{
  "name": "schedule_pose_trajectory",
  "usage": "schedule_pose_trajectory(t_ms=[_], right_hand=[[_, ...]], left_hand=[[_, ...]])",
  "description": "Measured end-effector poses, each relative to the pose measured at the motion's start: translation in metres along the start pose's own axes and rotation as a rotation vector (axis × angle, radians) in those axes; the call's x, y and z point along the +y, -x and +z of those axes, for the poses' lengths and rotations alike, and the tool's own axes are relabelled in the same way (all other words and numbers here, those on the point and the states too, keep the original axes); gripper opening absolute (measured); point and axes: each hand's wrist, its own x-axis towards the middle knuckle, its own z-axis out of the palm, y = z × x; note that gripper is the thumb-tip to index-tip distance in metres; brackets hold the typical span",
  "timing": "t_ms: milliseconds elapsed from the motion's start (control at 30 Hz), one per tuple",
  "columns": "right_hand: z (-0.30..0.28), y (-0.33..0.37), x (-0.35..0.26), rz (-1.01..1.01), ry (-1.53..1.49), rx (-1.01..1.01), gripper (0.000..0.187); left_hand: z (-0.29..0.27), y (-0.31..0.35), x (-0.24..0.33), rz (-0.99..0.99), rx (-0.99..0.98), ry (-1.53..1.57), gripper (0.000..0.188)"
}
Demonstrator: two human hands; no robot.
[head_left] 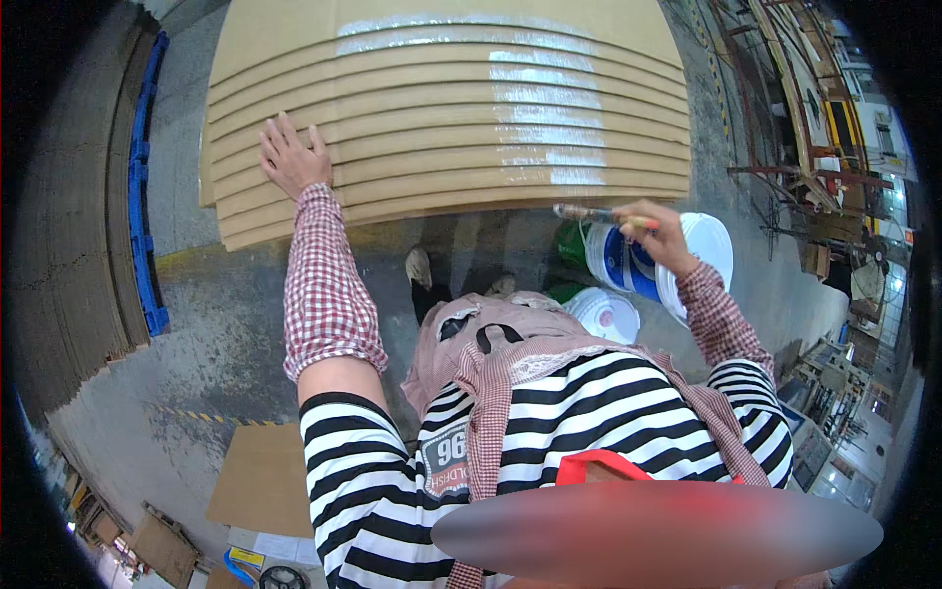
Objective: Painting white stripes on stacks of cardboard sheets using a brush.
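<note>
One fanned stack of cardboard sheets (412,128) ahead of you, spanning under your left hand and just beyond your right; about ten overlapping edges, exact count unclear. Glossy streaks (549,123) mostly on right half. One blue-and-white bucket (704,257), one smaller white-topped bucket (606,316), both on floor near your right forearm. Two hands: your left (294,162) flat on cardboard, fingers spread; your right (659,236) closed round one brush (601,215), bristles by stack's near edge, contact unclear.

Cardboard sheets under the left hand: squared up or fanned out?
Fanned out: the cardboard sheets overlap in steps, their edges showing as separate lines.
</note>
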Motion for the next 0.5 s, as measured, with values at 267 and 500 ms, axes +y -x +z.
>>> schedule_pose_trajectory(t_ms=[267,500], right_hand=[[-0.049,-0.224,-0.013,-0.216,0.068,0.441,0.022],[-0.017,-0.167,-0.035,-0.264,0.028,0.018,0.017]], left_hand=[[-0.01,0.001,0.004,-0.005,-0.045,-0.002,0.053],[-0.011,0.002,0.007,-0.023,-0.026,0.002,0.054]])
